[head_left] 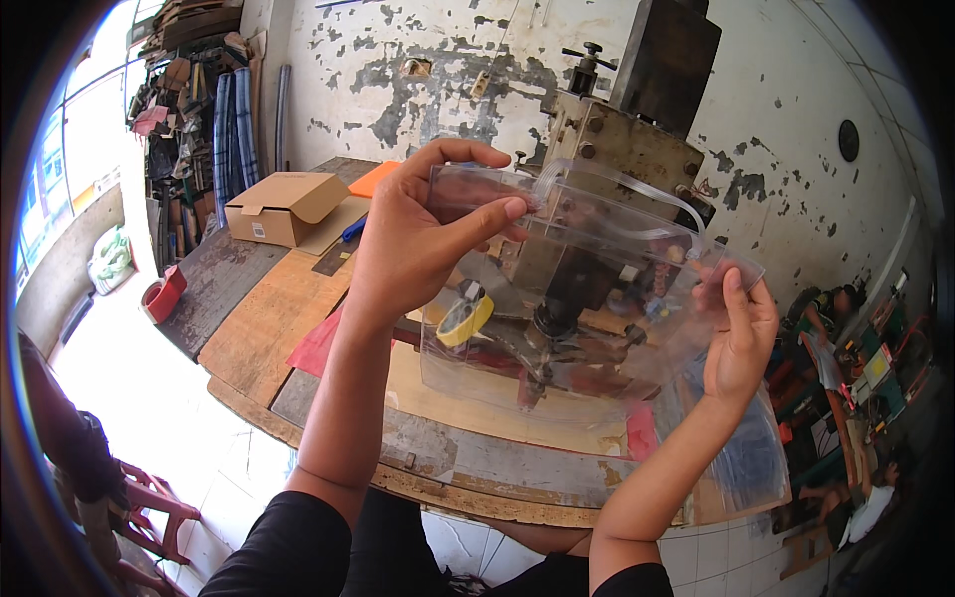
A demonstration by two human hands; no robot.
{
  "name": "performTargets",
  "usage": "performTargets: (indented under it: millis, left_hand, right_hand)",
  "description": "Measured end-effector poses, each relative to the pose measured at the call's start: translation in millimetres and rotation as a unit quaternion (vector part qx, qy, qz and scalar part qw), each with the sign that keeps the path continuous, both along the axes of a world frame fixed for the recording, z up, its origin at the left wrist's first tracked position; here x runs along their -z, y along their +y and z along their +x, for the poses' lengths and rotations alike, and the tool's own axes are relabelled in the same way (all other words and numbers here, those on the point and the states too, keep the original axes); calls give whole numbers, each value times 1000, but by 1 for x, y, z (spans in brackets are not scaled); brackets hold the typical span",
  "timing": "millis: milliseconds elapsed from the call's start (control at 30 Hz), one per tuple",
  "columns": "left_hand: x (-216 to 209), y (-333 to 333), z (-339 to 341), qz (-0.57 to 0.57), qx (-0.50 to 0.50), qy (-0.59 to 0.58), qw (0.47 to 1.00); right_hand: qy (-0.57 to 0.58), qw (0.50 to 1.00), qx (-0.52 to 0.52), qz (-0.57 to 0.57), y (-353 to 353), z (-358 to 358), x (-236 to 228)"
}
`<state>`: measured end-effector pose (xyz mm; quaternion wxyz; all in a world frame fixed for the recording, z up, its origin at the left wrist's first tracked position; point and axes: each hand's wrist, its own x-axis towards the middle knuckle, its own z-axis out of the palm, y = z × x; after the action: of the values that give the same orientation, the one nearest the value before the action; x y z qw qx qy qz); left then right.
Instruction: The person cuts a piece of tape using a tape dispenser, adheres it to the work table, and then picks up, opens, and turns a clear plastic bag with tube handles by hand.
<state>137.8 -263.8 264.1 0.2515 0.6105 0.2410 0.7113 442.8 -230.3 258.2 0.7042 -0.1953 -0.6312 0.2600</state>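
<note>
A clear plastic bag [582, 328] with a looped translucent handle [637, 181] is stretched upright between my hands above the table. My left hand [438, 209] is closed on its upper left edge, thumb in front and some fingers behind the film. At the upper right corner, my right hand [738, 323] pinches the bag between thumb and fingers. Through the plastic I see a yellow roll of tape [466, 320] and the lower part of a metal press [567, 254]. The film blurs the details behind it.
The worn wooden table [261, 323] carries a cardboard box [284, 209] and a red tape roll [164, 295] at its left edge. More clear plastic sheets [741, 463] lie at the right end. A red stool [159, 507] stands lower left; people [865, 512] sit far right.
</note>
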Motion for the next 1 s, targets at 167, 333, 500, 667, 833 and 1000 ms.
performTargets:
  millis: [167,333,500,667,833,1000]
  left_hand:
    - [0,0,1,-2,2,-1,1000]
    - [-1,-1,1,-1,-1,1,1000]
    - [0,0,0,2,-2,2,1000]
    - [-1,-1,1,-3,2,-4,1000]
    - [0,0,1,-5,-2,-1,1000]
    - [0,0,0,4,-2,3,1000]
  right_hand:
    - [-2,1000,4,3,0,1,0]
    - [0,1000,8,1,-1,-1,0]
    - [-3,1000,8,0,-1,-1,0]
    - [-8,1000,4,3,0,1,0]
    - [-8,1000,3,2,0,1,0]
    - [-6,1000,6,2,-1,0,0]
